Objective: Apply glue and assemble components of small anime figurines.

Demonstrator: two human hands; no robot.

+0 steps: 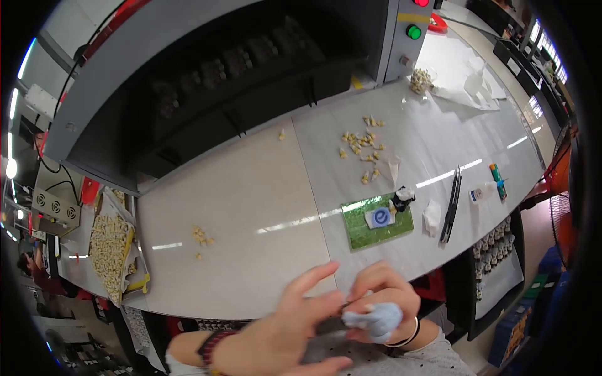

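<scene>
Just past the table's near edge, my right hand (392,290) is closed around a small light-blue, rounded object (381,321) with a narrower pale end; its kind is unclear. My left hand (285,323) is beside it with fingers spread, slightly blurred. One left fingertip comes close to the right fingers, where a small dark bit shows; whether they touch, I cannot tell. Beyond the hands lies a green rectangular mat (370,235), bearing a white piece with a blue swirl (380,217) and a small black-and-white object (402,198) at its corner.
Small yellowish pieces (359,143) lie scattered beyond the mat, with more (201,237) at left. Black tweezers (451,205), crumpled tissue (432,217), a small white bottle (481,192) and a green-orange tube (498,180) lie right. A full tray (139,260) stands left; a dark-mouthed grey machine (70,128) spans the back.
</scene>
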